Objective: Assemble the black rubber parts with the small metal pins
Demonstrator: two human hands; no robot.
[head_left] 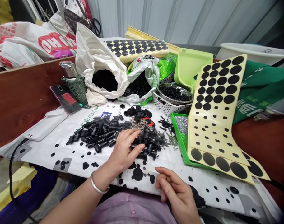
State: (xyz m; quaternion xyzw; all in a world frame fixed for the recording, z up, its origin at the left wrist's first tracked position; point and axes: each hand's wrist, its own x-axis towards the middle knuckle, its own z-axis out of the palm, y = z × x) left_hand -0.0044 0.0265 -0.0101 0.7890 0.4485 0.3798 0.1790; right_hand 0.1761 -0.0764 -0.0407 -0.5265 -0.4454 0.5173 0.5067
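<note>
Black pieces [174,92] crowd the clear bowl [176,101]; left grip [124,147] wide by black fittings [94,132], right grip [175,190] unclear.

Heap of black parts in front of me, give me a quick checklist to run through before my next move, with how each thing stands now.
1. Left hand at the heap of black parts: ok, it is over the near side, fingers apart.
2. Right hand free: cannot tell; its fingers are curled and hide the palm.
3. Metal pieces separate from the heap: not ok, they lie in among the black parts.
4. Green tray uncovered: not ok, sticker sheets overlap its right side.
5. Clear bowl upright in the white basket: ok.
</note>
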